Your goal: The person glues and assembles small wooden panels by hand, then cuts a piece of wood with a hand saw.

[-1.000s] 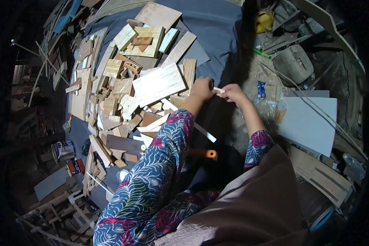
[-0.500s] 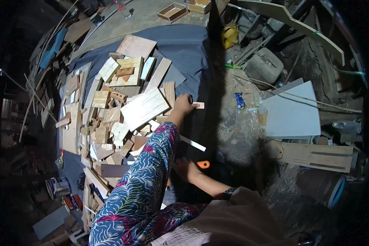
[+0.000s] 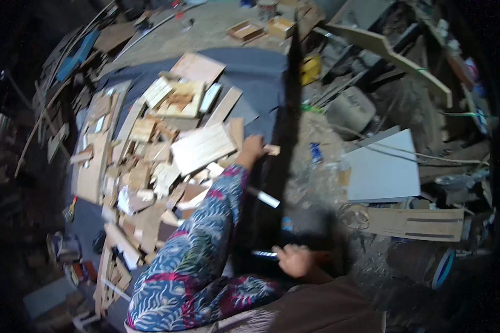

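My left hand [image 3: 254, 147], at the end of a blue patterned sleeve, is closed on a small piece of wood [image 3: 272, 150] whose end sticks out to the right, over the dark cloth's edge. Lower down, my right hand [image 3: 295, 261] is wrapped round an orange-handled tool. Its narrow metal blade [image 3: 264, 253] points left from the fist, and a bit of orange handle shows on the other side. A pale thin strip [image 3: 268, 198] lies between the two hands. Beside my left forearm, a large light board [image 3: 203, 147] rests on the heap of wood offcuts.
Many wood offcuts [image 3: 144, 130] cover the dark blue cloth [image 3: 261, 66] on the left. Two small wooden boxes, one an open tray [image 3: 245, 30], stand at the far end. On the floor to the right are a grey jerrycan [image 3: 351, 110], a white panel [image 3: 383, 169] and a plank [image 3: 408, 223].
My right hand has moved right and lower, with the blade now showing out of the fist. My left hand keeps the wood piece near the same spot. The view has shifted slightly.
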Available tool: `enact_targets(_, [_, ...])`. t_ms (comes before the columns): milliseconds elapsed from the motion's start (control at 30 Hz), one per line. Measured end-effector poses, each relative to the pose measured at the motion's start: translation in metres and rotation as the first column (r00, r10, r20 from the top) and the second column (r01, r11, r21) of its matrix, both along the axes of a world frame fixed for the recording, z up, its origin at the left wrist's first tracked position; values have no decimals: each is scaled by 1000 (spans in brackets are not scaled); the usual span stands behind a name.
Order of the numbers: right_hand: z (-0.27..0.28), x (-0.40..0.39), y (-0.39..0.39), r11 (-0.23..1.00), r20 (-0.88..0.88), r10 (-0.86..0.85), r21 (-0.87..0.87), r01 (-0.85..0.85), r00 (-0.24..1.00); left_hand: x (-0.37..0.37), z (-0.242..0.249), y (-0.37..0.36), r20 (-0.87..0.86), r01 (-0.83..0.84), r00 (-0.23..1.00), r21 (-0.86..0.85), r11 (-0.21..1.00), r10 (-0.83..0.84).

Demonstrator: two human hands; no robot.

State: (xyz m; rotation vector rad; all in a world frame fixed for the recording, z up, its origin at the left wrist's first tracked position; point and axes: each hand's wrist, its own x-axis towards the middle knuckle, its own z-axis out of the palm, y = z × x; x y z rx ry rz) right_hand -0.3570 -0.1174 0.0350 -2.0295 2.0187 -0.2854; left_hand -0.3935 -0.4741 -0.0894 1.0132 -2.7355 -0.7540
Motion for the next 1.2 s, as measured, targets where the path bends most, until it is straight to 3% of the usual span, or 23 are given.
enact_targets(67, [22, -8, -7, 996, 45, 57, 67, -60, 997, 2, -19, -5, -67, 0, 998, -72, 997, -5])
enact_targets(133, [63, -22, -16, 967, 135, 58, 239, -89, 989, 2, -13, -8, 49, 28, 998, 5, 1000, -28])
enact_targets(167, [78, -24, -18, 960, 63, -52, 277, 32, 997, 4, -11, -6, 40, 0, 999, 10, 1000, 0])
enact_targets(233, [98, -39, -14, 983, -46, -57, 173, 64, 997, 2, -9, -5, 64, -34, 997, 29, 999, 32])
enact_targets(400, [124, -79, 5, 978, -115, -100, 173, 119, 988, -1, 6, -1, 153, -74, 986, 80, 994, 61])
enact_targets(533, [118, -95, 24, 978, -13, -156, 139, 156, 988, -1, 12, 1, 171, -62, 984, 92, 994, 46])
enact_targets(767, [66, -88, 29, 977, 20, -153, 155, 148, 988, 2, 5, 1, 122, -47, 992, 52, 998, 40])
enact_targets(833, [44, -86, 29, 978, 124, -192, 110, 179, 973, 0, 6, -2, 138, -27, 990, 88, 996, 15])
enact_targets(967, [16, -81, 48, 958, 88, -246, 175, 228, 965, 0, 4, 0, 114, -44, 993, 18, 999, 42])
enact_targets(1033, [29, -92, 71, 885, 210, -388, 358, 299, 897, 0, -2, -3, 109, -52, 993, 30, 998, 48])
enact_targets(1200, [71, -132, 152, 673, -3, -630, 496, 548, 777, 0, -2, -4, 89, -41, 995, 98, 994, 32])
